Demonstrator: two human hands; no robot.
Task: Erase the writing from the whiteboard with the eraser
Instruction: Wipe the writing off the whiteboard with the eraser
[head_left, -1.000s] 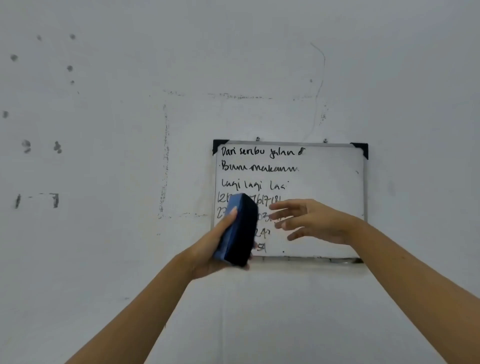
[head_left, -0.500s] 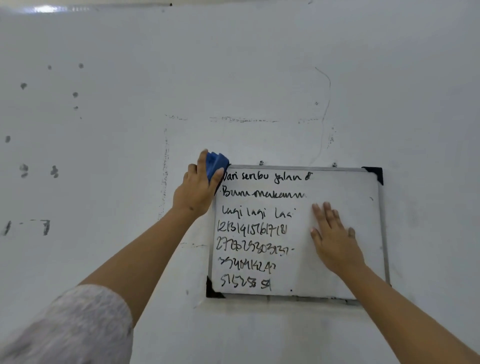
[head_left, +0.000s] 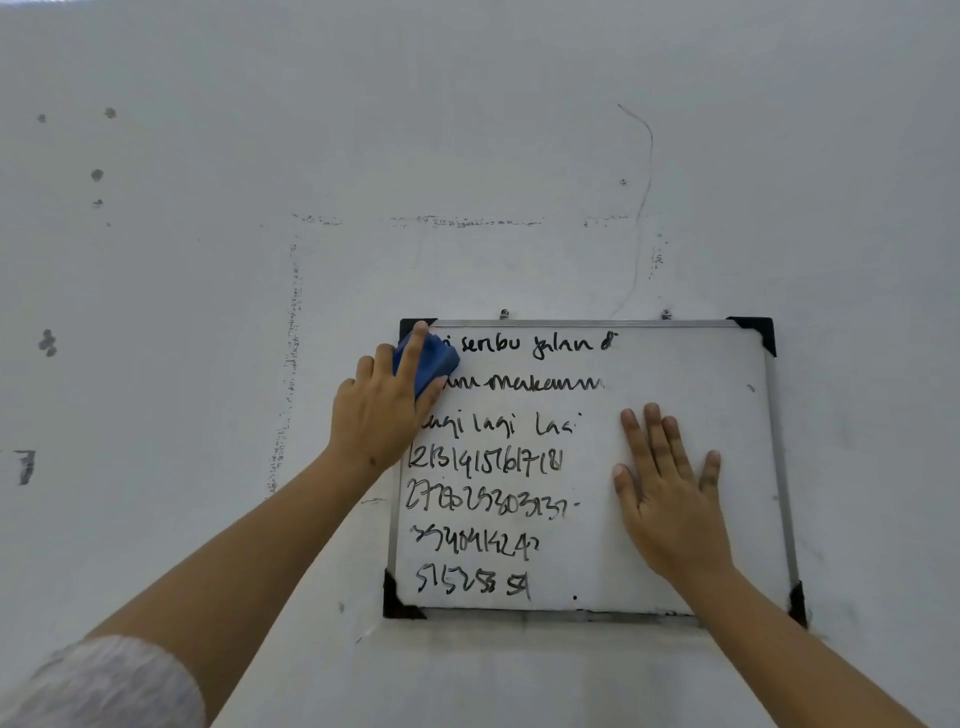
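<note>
A small whiteboard (head_left: 701, 374) with a metal frame and black corners hangs on the wall. Several lines of black handwriting (head_left: 498, 467) fill its left half. My left hand (head_left: 379, 410) grips a blue eraser (head_left: 431, 361) and presses it on the board's top left corner, covering the start of the first two lines. My right hand (head_left: 670, 499) lies flat with straight fingers on the blank right half of the board.
The board hangs from two small hooks (head_left: 504, 313) on a white wall (head_left: 467, 130) with grey smudges, dark spots at the left and a faint dotted outline above and left of the board.
The eraser has moved right from the board's left edge onto the writing, covering the first letters of the top lines. The right hand stays flat on the board.
</note>
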